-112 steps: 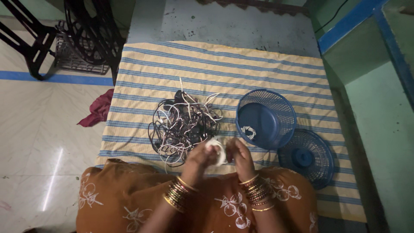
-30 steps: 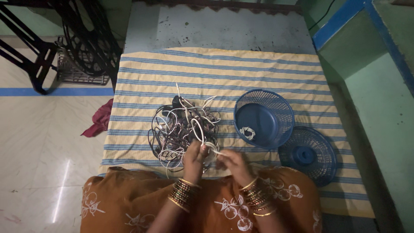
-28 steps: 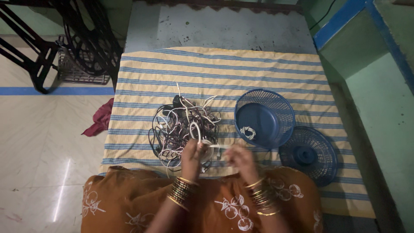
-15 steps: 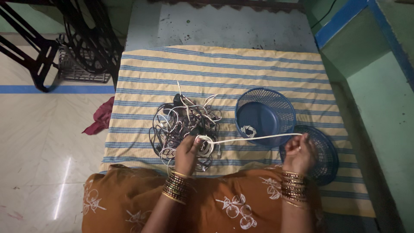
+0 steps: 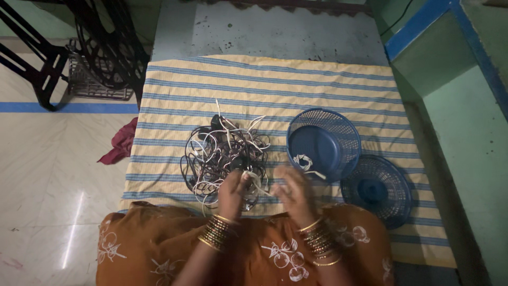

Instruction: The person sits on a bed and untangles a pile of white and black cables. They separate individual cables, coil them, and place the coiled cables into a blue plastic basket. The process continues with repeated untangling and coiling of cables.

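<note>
Pinching a white cable in the closed left hand, blurred right hand grip unclear.

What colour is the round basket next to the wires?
The basket is blue, seen clearly in the head view.

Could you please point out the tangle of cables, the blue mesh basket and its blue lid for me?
tangle of cables [image 5: 222, 151]: head view, middle of the heap.
blue mesh basket [image 5: 346, 132]: head view, right inner wall.
blue lid [image 5: 374, 189]: head view, central knob.
</note>
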